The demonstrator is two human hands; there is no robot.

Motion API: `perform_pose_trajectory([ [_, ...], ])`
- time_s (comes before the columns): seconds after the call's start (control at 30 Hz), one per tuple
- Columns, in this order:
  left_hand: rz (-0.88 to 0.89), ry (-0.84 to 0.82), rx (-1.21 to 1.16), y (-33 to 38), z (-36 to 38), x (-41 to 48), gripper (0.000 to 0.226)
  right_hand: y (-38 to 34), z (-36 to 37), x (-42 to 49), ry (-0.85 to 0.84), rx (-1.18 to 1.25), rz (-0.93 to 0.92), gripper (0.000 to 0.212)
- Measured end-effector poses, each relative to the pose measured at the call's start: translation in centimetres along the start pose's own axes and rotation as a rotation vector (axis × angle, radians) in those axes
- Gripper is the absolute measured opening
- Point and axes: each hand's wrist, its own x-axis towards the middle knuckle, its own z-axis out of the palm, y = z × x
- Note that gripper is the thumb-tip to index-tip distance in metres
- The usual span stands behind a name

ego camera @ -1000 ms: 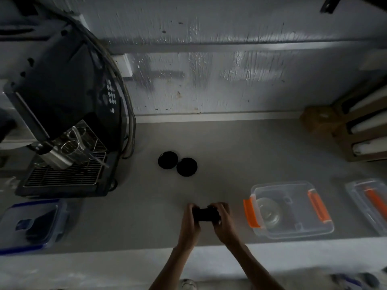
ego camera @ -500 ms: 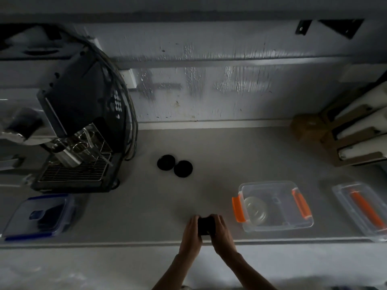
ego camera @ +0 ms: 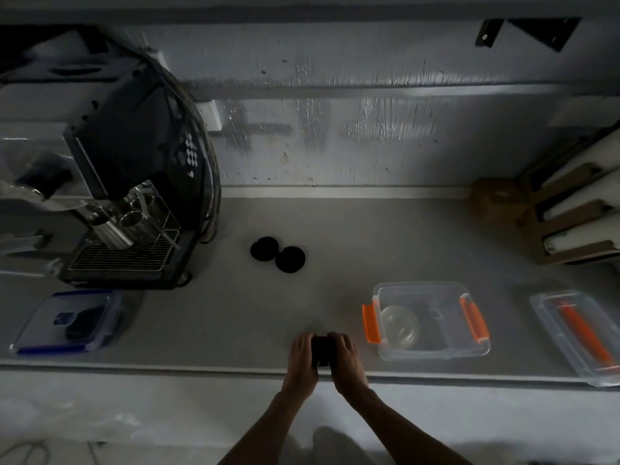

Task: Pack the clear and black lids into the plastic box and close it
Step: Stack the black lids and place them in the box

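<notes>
Black plastic, a small round stack of lids point(ego camera: 322, 350), sits between my two hands at the front edge of the grey tabletop point(ego camera: 369, 236). My left hand point(ego camera: 301, 360) clasps its left side and my right hand point(ego camera: 345, 360) its right side, so both grips are clenched around that stack. Just to the right, near the same front edge, stands the clear plastic box with orange side latches point(ego camera: 432, 322); it is open, and a round clear lid point(ego camera: 399, 326) lies inside at its left end. Two more round black lids point(ego camera: 277, 254) lie flat and touching each other near the middle of the tabletop. The clear box cover with an orange strip point(ego camera: 578, 333) rests at the front right corner. A black coffee machine point(ego camera: 134, 182) occupies the back left.
</notes>
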Motion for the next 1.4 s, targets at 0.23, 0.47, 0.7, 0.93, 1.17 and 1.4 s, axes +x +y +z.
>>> perform_pose_trajectory([
  [0.23,0.060,0.001,0.045,0.7,-0.7,-0.5,0.042,-0.1,0.0,-0.6,0.042,-0.068,0.001,0.016],
  [0.47,0.083,-0.008,0.046,0.2,-1.6,-0.5,0.048,0.0,1.6,-0.3,0.078,-0.080,0.006,0.012],
  [0.7,-0.025,-0.149,-0.076,0.7,-2.2,0.1,0.029,-1.0,2.4,-0.1,0.063,-0.099,0.166,0.019],
  [0.93,-0.173,-0.188,-0.217,0.5,-3.5,1.4,0.022,-0.8,0.9,1.6,0.019,0.140,0.239,0.009],
  [1.17,-0.316,-0.176,-0.525,4.4,-8.6,2.5,0.022,-3.6,-5.0,2.0,-0.194,0.610,0.336,0.031],
  [1.4,-0.284,-0.237,-0.694,13.7,-8.2,-0.1,0.021,-4.2,-14.8,-0.4,-0.212,0.950,0.370,0.019],
])
